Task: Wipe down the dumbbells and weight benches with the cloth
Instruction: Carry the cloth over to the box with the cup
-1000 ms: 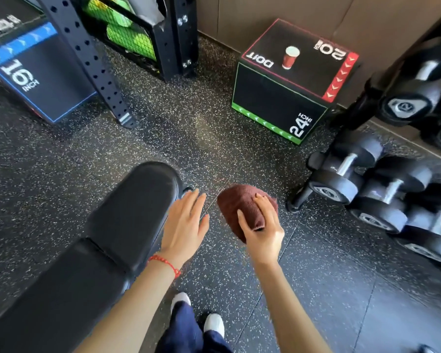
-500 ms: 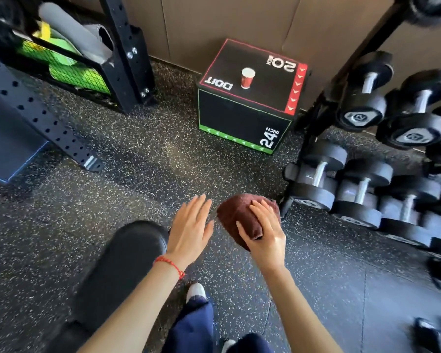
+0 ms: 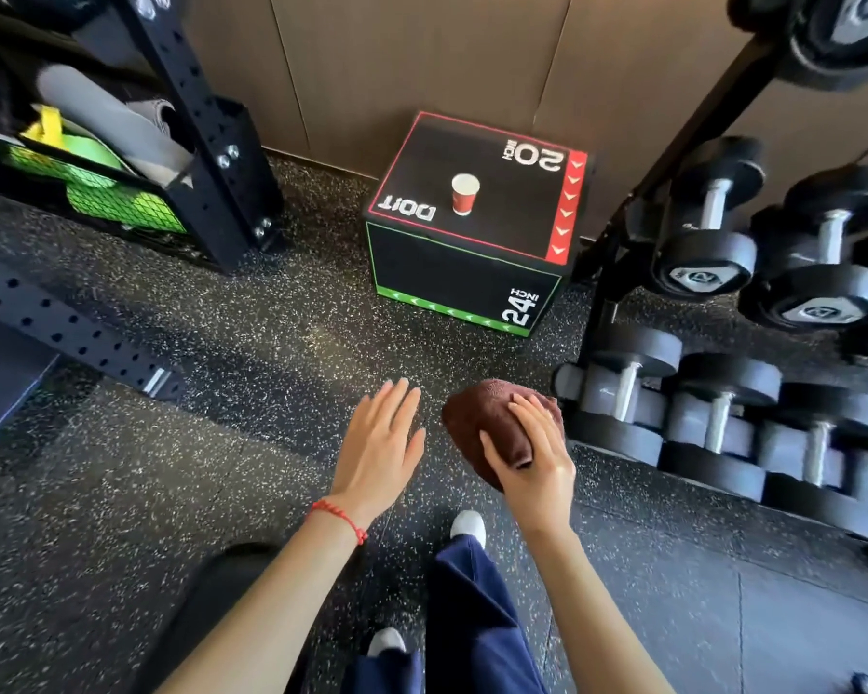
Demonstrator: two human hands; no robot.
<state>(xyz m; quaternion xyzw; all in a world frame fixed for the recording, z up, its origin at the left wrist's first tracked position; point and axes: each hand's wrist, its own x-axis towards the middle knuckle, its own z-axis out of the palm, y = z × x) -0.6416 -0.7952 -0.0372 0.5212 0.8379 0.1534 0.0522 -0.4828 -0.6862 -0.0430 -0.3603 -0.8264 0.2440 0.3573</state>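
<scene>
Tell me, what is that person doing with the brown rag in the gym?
A person stands on the speckled gym floor, holding a bunched brown cloth in the right hand. The left hand is open and empty, fingers spread, above the floor. A rack of dumbbells stands just to the right, not touched right now. A paper cup sits on a black jump box by the wall. It looks like cleaning time.
</scene>
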